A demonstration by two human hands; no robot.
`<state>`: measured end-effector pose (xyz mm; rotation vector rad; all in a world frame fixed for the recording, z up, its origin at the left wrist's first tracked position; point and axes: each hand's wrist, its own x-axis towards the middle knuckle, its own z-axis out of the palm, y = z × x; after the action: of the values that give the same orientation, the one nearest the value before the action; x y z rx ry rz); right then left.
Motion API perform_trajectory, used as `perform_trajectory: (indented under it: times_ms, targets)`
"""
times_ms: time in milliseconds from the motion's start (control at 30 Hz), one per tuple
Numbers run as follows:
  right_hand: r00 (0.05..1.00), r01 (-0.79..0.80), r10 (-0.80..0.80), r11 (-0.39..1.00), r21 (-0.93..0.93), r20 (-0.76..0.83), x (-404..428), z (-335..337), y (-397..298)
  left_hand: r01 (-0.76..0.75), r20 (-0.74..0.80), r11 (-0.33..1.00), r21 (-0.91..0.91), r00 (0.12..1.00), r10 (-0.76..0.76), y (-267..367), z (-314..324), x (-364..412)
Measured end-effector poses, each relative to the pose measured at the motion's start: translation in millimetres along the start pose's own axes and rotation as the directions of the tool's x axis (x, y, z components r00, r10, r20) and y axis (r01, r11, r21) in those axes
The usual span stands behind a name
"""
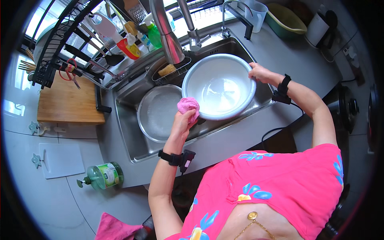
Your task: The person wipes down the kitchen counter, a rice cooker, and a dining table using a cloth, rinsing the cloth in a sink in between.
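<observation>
A large white basin [222, 85] is held tilted above the stainless steel sink [129, 144], its inside turned towards me. My right hand [260, 73] grips its rim on the right. At the rim's lower left, my left hand [183, 121] clutches a bunched pink cloth [189, 107]; whether the fingers also touch the basin I cannot tell. Down in the sink, on the left, lies a round metal basin [159, 115], partly covered by the white one. The pull-out faucet head [174, 49] hangs just behind the white basin's upper left.
A wire caddy with a yellow sponge [167, 70] hangs in the sink's back. Left stand a dish rack [55, 51], wooden cutting board [66, 102] and green pump bottle [105, 176]. A clear jug [256, 15] and green basin [285, 21] sit back right. Cables run from both wrist straps.
</observation>
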<state>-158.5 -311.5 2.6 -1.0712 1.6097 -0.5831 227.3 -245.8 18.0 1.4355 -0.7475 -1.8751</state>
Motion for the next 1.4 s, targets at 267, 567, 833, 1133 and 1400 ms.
perform_trajectory:
  times_ms: [267,567,833,1133,1400]
  targets:
    - [0.959,0.121,-0.168,0.971,-0.205,-0.230,37.8,16.9,50.2,-0.011,0.064,1.000,0.028,0.998,0.009,-11.4,-2.8,10.2]
    - [0.990,-0.135,0.120,0.950,-0.283,-0.068,73.2,34.1,85.3,-0.058,-0.001,0.998,-0.012,0.998,0.058,1.2,-5.3,9.0]
    - [0.987,0.123,-0.008,0.679,-0.724,0.161,58.6,35.8,52.9,-0.065,-0.041,0.997,-0.042,0.997,0.063,-0.4,2.5,23.6]
    - [0.900,0.395,-0.312,0.290,-0.872,0.304,55.4,28.9,13.2,-0.201,0.010,0.959,0.199,0.979,0.203,4.1,44.4,39.3]
    - [0.233,0.538,-0.968,0.044,-0.842,0.098,92.0,51.7,-124.4,-0.614,-0.130,0.744,0.265,0.741,0.658,42.3,21.7,38.0]
